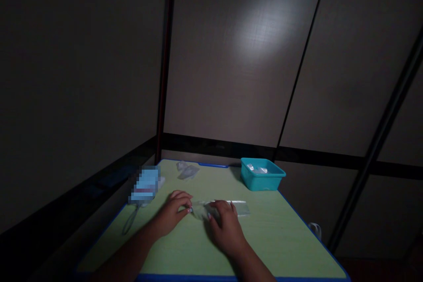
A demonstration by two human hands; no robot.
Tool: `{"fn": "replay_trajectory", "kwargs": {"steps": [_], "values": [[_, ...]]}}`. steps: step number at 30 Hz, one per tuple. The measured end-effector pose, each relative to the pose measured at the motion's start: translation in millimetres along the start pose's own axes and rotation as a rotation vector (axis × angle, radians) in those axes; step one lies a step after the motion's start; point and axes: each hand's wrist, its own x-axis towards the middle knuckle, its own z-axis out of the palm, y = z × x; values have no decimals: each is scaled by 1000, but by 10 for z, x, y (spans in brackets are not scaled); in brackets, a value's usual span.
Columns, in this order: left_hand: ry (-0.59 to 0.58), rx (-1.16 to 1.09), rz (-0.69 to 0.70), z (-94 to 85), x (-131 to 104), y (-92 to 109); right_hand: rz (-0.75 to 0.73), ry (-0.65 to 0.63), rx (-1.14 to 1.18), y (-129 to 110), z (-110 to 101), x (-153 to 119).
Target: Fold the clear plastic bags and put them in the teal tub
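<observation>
A clear plastic bag (243, 208) lies lengthwise across the middle of the light green table (280, 238). At its left end, my left hand (175, 211) is closed, pinching the edge between thumb and fingers. My right hand (228, 227) is over the bag's middle, its fingers curled down and the thumb near the index fingertip, gripping the film. The right part of the bag sticks out flat beyond my right fingers. What lies under my right palm is hidden.
A turquoise plastic basket (264, 180) with clear crinkled packets (259, 169) stands at the back right. Crumpled clear plastic (187, 170) lies at the back left. By the left edge is a blurred-out blue object (145, 185) with a strap loop (130, 221). Dark panelled walls (224, 75) border the table.
</observation>
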Motion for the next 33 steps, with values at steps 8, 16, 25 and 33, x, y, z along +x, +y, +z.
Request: {"fn": "replay_trajectory", "kwargs": {"steps": [8,16,25,33], "values": [[-70,51,2,6,-15,47,-55,-198,-85,10,20,-11],[-193,50,3,1,-13,77,0,-231,-75,41,33,3],[-173,-17,33,-34,-36,134,-1,-247,-83,12,14,2],[-135,4,31,-14,-14,66,-2,-233,-82,33,38,-1]]}}
